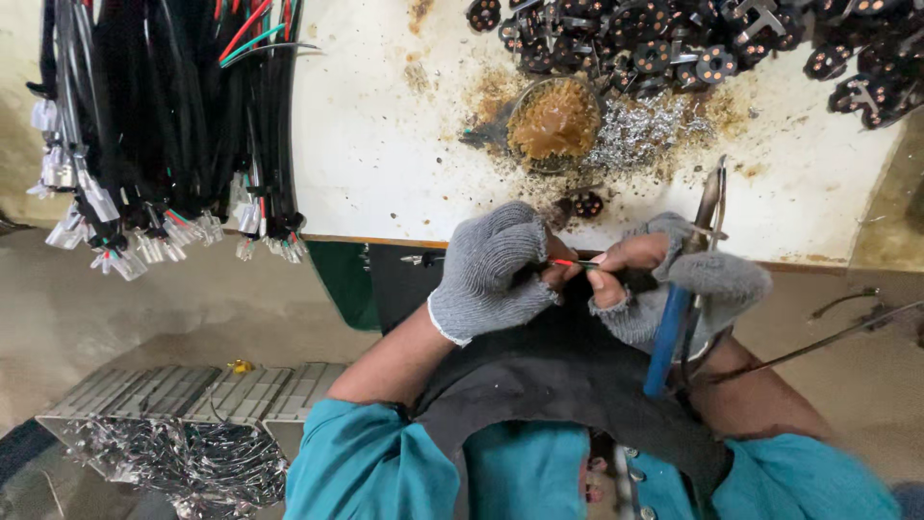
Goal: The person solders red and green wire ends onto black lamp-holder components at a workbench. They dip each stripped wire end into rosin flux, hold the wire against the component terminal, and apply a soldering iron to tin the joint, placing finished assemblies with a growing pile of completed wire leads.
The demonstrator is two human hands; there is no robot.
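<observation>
Both grey knitted-glove hands, left hand [493, 270] and right hand [674, 284], pinch a thin red-green wire [575, 263]; the right grip also holds blue-handled pliers [679, 318], which could slip and nick the wire.

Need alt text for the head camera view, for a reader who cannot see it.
Two hands in grey fingerless gloves pinch a thin red and green wire between them at a stained white table's edge; the left hand grips one end, and the right hand also holds blue-handled pliers. Beyond sit a dish of brown paste, metal scraps, black connectors and hanging wire bundles.
</observation>
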